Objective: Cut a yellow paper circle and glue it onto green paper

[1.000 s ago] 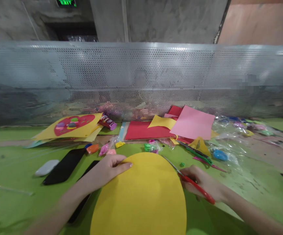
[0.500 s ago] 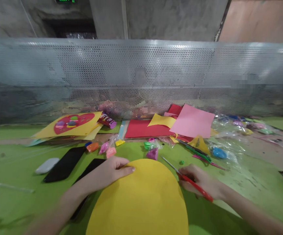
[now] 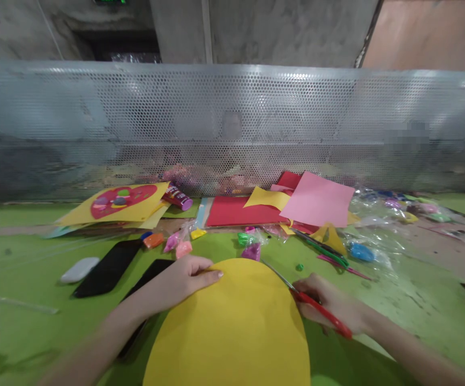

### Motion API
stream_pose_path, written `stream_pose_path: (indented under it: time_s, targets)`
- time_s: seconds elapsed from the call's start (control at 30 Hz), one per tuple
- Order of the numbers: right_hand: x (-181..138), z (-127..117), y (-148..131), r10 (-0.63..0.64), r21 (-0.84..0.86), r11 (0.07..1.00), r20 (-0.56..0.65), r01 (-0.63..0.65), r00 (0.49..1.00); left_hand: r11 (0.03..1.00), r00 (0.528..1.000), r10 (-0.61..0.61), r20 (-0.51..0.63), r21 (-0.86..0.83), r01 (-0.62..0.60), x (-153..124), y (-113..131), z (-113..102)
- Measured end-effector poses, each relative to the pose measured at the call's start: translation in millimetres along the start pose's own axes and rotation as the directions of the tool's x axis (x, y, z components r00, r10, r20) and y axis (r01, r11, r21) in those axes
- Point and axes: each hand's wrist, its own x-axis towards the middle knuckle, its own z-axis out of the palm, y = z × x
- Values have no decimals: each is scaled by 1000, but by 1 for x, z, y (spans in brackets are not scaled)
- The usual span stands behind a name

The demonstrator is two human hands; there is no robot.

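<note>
- The yellow paper oval (image 3: 232,327) lay on the green table (image 3: 27,279) at the lower centre, its near end cut off by the bottom edge of the frame.
- The left hand (image 3: 184,276) rested flat on the oval's upper left rim, fingers together.
- The right hand (image 3: 331,305) was clamped on red-handled scissors (image 3: 316,308), blades at the oval's right edge; how far the blades gaped was hard to make out.
- Since half a second before, the oval's top had edged up to the purple clay packet (image 3: 252,251).
</note>
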Motion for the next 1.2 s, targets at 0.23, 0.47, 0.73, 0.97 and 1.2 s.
stream_pose_path:
  time_s: [0.23, 0.47, 0.73, 0.97, 1.2]
  targets:
    - [0, 2, 0, 8, -1, 1000, 3, -8, 1000, 1000, 1000, -5, -15, 11, 5, 0, -2, 0]
    - [0, 1, -1, -10, -30, 999, -15, 9, 1000, 1000, 1000, -2, -28, 27, 3, -1, 0, 0]
    - [2, 4, 2, -34, -69, 997, -34, 31, 999, 998, 998, -14, -55, 61, 18, -1, 0, -1]
    - [2, 3, 1, -52, -94, 994, -33, 49, 998, 999, 1000, 5, -26, 53, -3, 0, -1, -2]
    - [0, 3, 0, -32, -68, 997, -17, 30, 999, 999, 1000, 6, -12, 36, -6, -1, -2, -2]
